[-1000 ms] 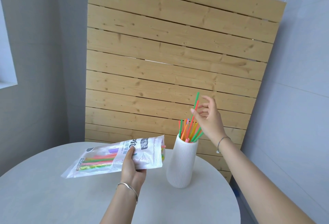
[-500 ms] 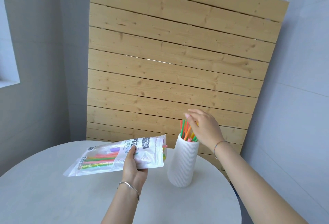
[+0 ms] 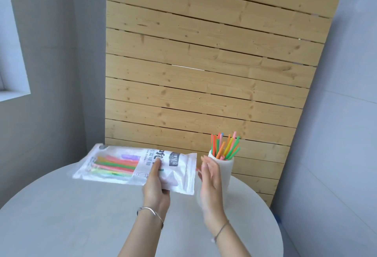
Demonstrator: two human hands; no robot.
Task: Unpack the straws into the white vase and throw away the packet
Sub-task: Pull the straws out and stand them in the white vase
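My left hand (image 3: 157, 189) grips a white plastic packet (image 3: 126, 165) near its open right end and holds it flat above the table. Several coloured straws (image 3: 116, 165) still lie inside it. The white ribbed vase (image 3: 225, 167) stands at the right, with several orange, green, pink and yellow straws (image 3: 225, 145) sticking out of its top. My right hand (image 3: 211, 183) is empty, fingers apart, between the packet's open end and the vase, and it covers the vase's lower left side.
A round grey table (image 3: 61, 226) carries the vase. A wooden slat panel (image 3: 204, 73) stands behind it. Grey walls close in on both sides, and a window sill (image 3: 14, 93) shows at the left.
My right hand has let go of the straws in the vase and come down and left to the packet's open end. The packet has shifted slightly right.
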